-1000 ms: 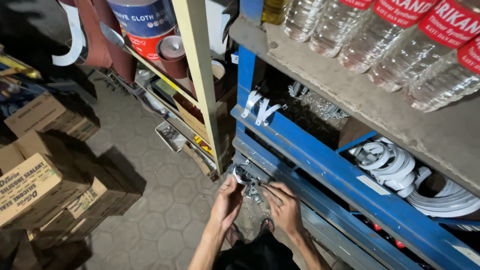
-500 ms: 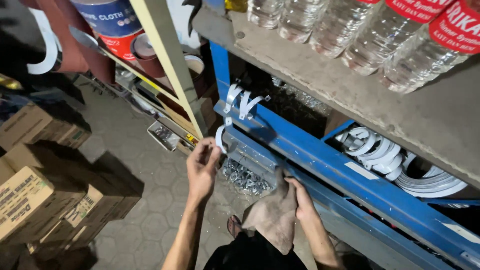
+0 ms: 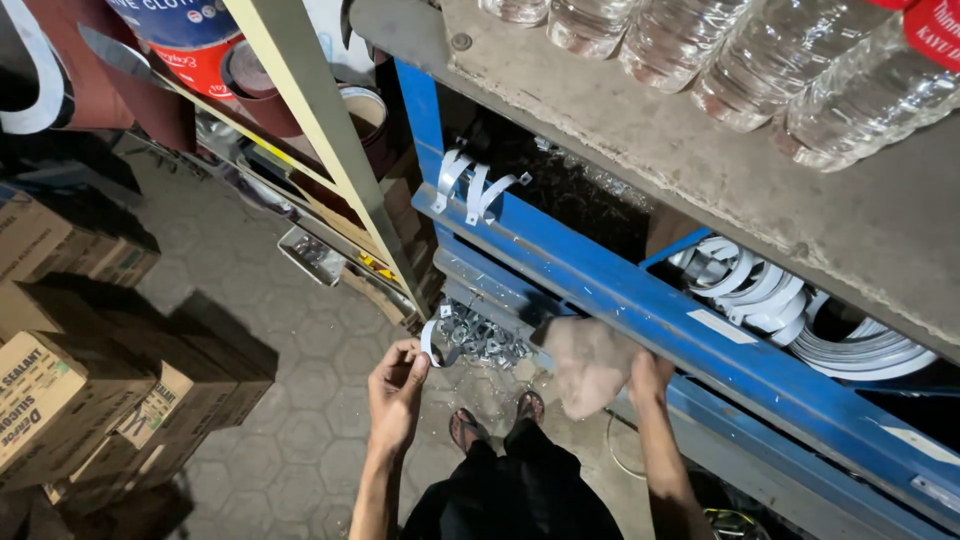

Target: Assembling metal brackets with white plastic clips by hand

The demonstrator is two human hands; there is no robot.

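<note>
Since the earlier frame, the left hand (image 3: 397,385) has been lowered, pinching 1 metal pipe clamp (image 3: 432,345) at lower centre. A beige cloth (image 3: 588,362) is gripped by the right hand (image 3: 650,375) against the blue shelf rail (image 3: 640,300); the clamp is best kept pinched firmly.

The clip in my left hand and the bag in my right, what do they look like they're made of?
The clip in the left hand looks like thin bright metal: silvery and bent into a curve. The bag in the right hand looks like cloudy soft plastic, wrinkled and sagging.
</note>
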